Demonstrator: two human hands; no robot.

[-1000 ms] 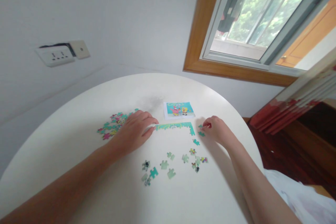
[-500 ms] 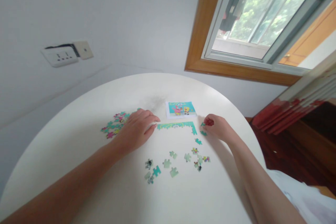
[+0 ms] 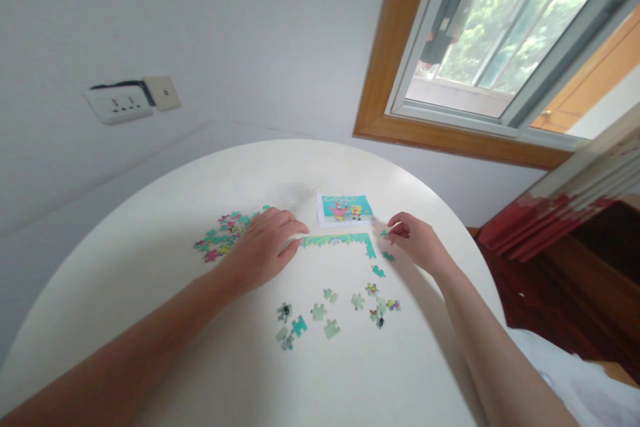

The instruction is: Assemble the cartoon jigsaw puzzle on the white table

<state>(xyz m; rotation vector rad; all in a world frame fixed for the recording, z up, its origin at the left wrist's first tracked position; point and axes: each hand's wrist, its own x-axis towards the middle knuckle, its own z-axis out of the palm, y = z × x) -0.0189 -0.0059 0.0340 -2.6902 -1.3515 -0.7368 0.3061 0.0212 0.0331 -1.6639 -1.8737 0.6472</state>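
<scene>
You are resting your left hand (image 3: 263, 245) palm-down at the left end of the joined puzzle strip (image 3: 335, 239), thumb standing apart from the forefinger in a loose, unclosed grip; you are pinching a small teal piece (image 3: 384, 233) between the fingertips of your right hand (image 3: 417, 240), just right of the strip's corner; the strip is running along the white table (image 3: 320, 387) and turning toward you at its right end; the picture card (image 3: 346, 209) is lying just beyond it; a second teal piece (image 3: 389, 256) is sitting below your right fingers, and a third teal piece (image 3: 378, 271) is lying just below the corner; the pile of pieces (image 3: 214, 241) is spreading left of your left hand, partly hidden by it; loose pieces (image 3: 331, 329) are lying scattered nearer you.
</scene>
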